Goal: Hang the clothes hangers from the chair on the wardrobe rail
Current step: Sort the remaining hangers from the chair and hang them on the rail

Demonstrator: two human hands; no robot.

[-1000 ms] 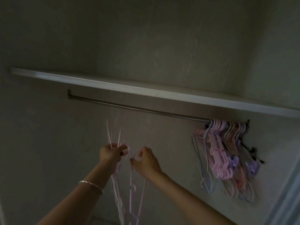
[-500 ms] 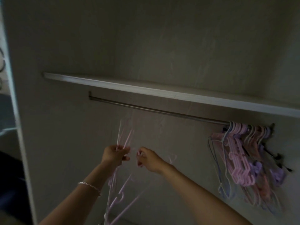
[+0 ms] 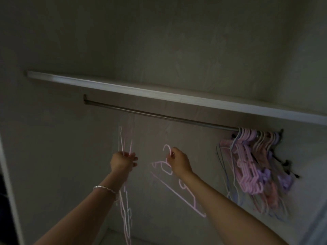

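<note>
Inside a dim wardrobe, a metal rail [image 3: 159, 116] runs below a white shelf. My left hand [image 3: 123, 160] grips a bunch of thin pink hangers [image 3: 125, 209], their hooks sticking up above my fist and their bodies hanging down past my wrist. My right hand [image 3: 177, 161] pinches a single pink hanger [image 3: 178, 190] by the neck just under its hook, and the hanger slants down to the right beneath my forearm. Both hands are well below the rail. Several pink, purple and blue hangers [image 3: 251, 167] hang bunched at the rail's right end.
The white shelf [image 3: 141, 91] sits just above the rail and limits room over it. Most of the rail left of the bunch is bare. The wardrobe's left side panel [image 3: 10, 183] and the right wall close in the space.
My right hand has pulled one pink hanger away from the bunch in my left hand and moved right with it. The hands are now farther apart.
</note>
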